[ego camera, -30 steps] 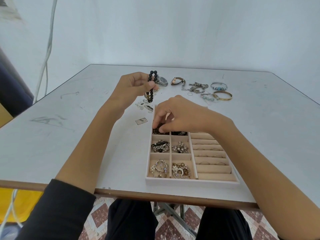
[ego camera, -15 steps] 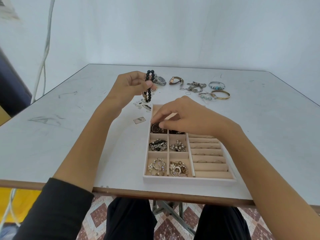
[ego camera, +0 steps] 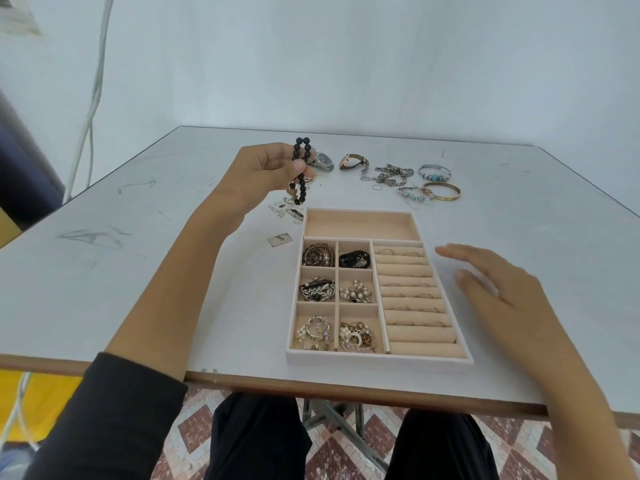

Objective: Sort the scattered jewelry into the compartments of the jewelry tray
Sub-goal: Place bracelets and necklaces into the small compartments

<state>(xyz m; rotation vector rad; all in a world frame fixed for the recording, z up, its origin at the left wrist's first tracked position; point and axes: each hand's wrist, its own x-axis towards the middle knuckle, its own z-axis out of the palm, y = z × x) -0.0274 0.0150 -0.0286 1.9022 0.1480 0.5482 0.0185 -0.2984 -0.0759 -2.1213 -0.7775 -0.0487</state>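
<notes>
Above matte table (ego camera: 145,271), left hand (ego camera: 266,171) pinches round-beaded black bracelet (ego camera: 300,174).

a white table (ego camera: 138,306) with a brown front edge, scuffed grey at left. behind it a pale wall (ego camera: 346,64), with a white cable (ego camera: 92,98) hanging at left. below: patterned floor tiles (ego camera: 346,459), metal table legs (ego camera: 334,422) and something yellow (ego camera: 45,393).

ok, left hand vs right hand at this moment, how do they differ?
Grip: the left hand pinches a black bead bracelet with curled fingers; the right hand holds nothing, fingers straight.
Place: the left hand is raised beyond the far left corner of the jewelry tray; the right hand is beside the tray's right edge, by the ring rolls.
Shared: both are bare and neither touches the tray.
</notes>
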